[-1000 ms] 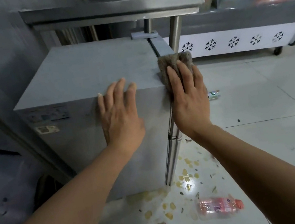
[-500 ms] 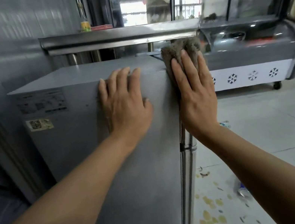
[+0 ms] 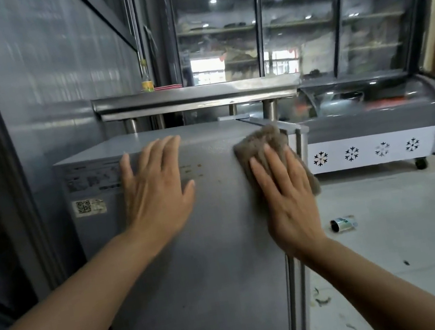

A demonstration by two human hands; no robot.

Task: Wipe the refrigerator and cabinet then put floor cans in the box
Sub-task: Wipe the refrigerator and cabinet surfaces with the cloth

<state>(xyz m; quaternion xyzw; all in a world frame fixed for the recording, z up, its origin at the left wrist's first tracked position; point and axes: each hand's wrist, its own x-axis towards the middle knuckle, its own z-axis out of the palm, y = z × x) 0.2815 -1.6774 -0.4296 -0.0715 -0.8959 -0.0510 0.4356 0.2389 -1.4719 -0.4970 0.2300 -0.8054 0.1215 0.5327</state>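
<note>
- Right hand: flat, fingers straight and together, pressing a brown-grey cloth against the side panel of the grey refrigerator, near the panel's upper right corner. Nothing is curled around; the cloth is pinned under the palm and fingers.
- Cloth spills out above the fingertips and past the little-finger side, overhanging the refrigerator's front edge.
- Left hand: open, fingers straight, palm flat on the same panel, well to the left of the cloth hand; fingertips reach the top edge. Holds nothing.
- Small rust-coloured spots on the panel between the two hands.
- QR sticker and a printed label left of the left hand.
- One can lies on its side on the tiled floor, to the right of the right wrist, apart from the refrigerator.
- Steel table stands beyond the hands; a yellow bottle sits at its left end.
- Glass-door display cabinet behind; shelf contents too blurred to tell.
- Chest freezer with snowflake marks, right of the cloth; contents indistinct.
</note>
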